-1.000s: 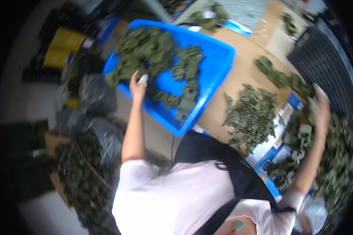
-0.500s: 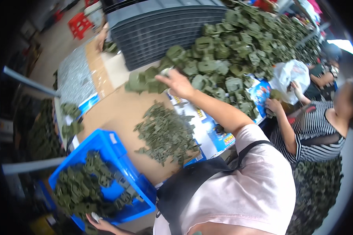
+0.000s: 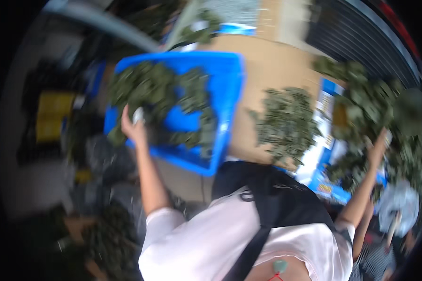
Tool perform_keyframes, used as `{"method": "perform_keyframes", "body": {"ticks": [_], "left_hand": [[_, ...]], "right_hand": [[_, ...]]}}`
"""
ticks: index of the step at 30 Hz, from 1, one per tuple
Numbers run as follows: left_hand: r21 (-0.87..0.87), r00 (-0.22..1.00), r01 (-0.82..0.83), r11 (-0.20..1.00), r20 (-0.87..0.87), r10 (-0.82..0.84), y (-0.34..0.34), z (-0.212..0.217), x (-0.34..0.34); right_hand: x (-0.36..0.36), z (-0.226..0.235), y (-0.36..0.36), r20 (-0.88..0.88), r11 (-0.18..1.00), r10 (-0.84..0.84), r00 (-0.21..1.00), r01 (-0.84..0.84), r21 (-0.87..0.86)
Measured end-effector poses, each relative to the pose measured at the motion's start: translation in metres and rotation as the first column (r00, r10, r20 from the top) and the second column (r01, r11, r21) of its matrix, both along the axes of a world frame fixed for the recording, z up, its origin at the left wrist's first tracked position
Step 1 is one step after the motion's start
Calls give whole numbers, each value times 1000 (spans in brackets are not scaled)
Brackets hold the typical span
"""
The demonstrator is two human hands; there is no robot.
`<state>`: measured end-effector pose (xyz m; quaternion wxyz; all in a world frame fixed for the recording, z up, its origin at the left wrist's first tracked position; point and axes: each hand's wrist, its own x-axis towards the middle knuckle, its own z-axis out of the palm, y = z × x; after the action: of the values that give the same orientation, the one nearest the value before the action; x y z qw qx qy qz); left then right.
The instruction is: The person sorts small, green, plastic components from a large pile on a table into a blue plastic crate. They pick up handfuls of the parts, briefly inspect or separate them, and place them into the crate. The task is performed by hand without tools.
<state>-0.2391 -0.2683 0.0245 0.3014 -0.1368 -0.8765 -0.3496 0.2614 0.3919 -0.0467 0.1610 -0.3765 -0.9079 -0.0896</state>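
My left hand (image 3: 135,126) is over the near left side of a blue plastic crate (image 3: 229,112), beside olive-green flat pieces (image 3: 145,84) heaped inside it. Two of its digits show stretched and apart, one with a white covering at the tip; I see nothing held between them. Out to the right, my right hand (image 3: 376,149) reaches into a large pile of similar green pieces (image 3: 361,93). It also has white at a fingertip. A dark green piece (image 3: 411,112) appears close beyond it, but blur hides whether the fingers hold anything.
Small green parts (image 3: 288,122) lie heaped on a cardboard sheet (image 3: 253,93) between my hands. Stacked dark grey trays (image 3: 361,37) stand at the back right. A metal bar (image 3: 122,30) crosses the upper left. Another person's arm (image 3: 364,229) and a pale plastic bag (image 3: 398,206) are at lower right.
My view has swung left, bringing the crate nearer the middle. My right hand has gone from the pile's left end near the trays to its near right part. The left hand stays at the crate.
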Motion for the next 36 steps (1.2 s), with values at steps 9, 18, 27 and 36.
{"method": "perform_keyframes", "body": {"ticks": [9,18,27,36], "left_hand": [[-375,951,-150,915,199,237,-7,-12,-23],[-465,876,-76,882,391,282,60,-46,-36],[-89,616,779,620,291,-732,200,16,220],[690,-106,549,472,617,-779,193,-44,242]], "right_hand": [[-65,51,-87,-566,953,109,817,-247,-173],[-132,70,-243,-407,548,67,911,-375,-748],[-197,44,-349,-664,-73,-391,637,-741,-668],[-125,31,-332,-637,36,1,771,-637,-770]]}}
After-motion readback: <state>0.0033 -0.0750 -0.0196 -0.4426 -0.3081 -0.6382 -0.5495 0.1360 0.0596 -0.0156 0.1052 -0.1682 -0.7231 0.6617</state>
